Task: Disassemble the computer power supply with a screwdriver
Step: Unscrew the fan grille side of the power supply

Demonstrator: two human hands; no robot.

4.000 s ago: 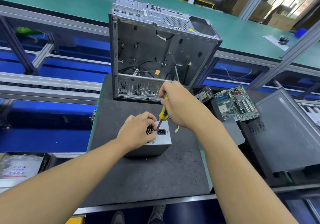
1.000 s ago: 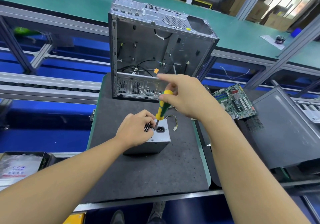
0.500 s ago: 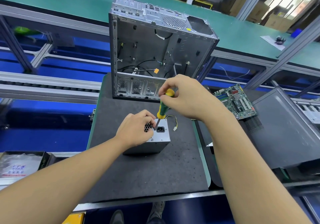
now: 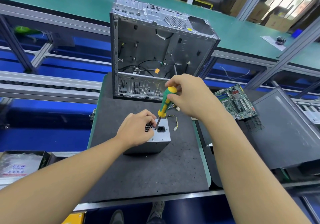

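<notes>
Power supply (image 4: 162,138) stands mid-desk (image 4: 147,171), socket face up. Screwdriver (image 4: 164,103) tip is set at a screw beside the socket. Right grip (image 4: 190,97) pinches the handle's top; left grip (image 4: 136,130) curls over the supply's grille side. Open case (image 4: 147,50) behind; motherboard (image 4: 235,100) to the right.

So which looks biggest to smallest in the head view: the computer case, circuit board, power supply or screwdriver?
1. computer case, largest.
2. power supply and circuit board look alike; the left hand hides part of the supply.
3. screwdriver, smallest.
</notes>
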